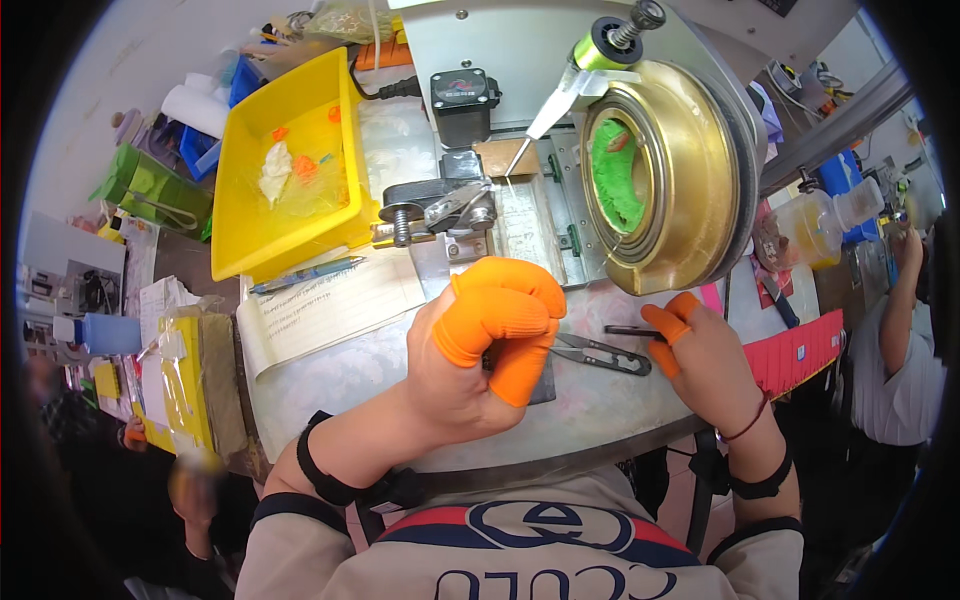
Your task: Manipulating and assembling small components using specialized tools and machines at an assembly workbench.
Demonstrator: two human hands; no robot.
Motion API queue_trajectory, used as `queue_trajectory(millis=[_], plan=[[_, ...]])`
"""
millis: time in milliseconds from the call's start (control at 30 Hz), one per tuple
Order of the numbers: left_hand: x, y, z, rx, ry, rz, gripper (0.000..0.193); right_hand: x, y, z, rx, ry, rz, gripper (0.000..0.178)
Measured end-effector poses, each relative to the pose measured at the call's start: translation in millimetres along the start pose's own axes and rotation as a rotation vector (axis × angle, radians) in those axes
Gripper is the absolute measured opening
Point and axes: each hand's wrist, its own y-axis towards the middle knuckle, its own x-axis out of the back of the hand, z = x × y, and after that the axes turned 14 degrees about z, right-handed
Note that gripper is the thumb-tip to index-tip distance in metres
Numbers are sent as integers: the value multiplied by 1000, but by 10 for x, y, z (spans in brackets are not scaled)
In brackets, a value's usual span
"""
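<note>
My left hand (pixel 490 335), with orange finger covers, is closed with its fingers curled inward. It is above the table's near side, and what it may hold is hidden. A dark grey flat piece (pixel 543 385) shows beneath it. To the right, my right hand (pixel 705 360) has orange covers on its fingertips. Its fingers close on the end of a slim dark tool (pixel 630 330), whose kind I cannot make out. Black thread snips (pixel 605 355) lie on the table between my hands, beside the right fingertips.
Ahead stands a machine with a brass-coloured wheel (pixel 685 180), green inside, and a small metal clamp (pixel 440 205). A yellow tray (pixel 235 225) holds orange and white scraps. Nearby lie a written notebook (pixel 335 310) and a pen (pixel 308 274). Other people work at both sides.
</note>
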Motion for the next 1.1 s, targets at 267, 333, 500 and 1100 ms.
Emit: queue_trajectory(millis=[267,333,500,1100], plan=[[71,-15,12,-53,185,62,30,-35,49,106,41,503,-299,10],[124,9,-31,-33,265,139,29,-25,34,89,24,524,-314,10],[85,-40,50,-185,401,-5,35,248,-14,353,397,1033,-633,33],[164,-42,24,-178,440,124,32,543,234,632,674,575,-492,45]])
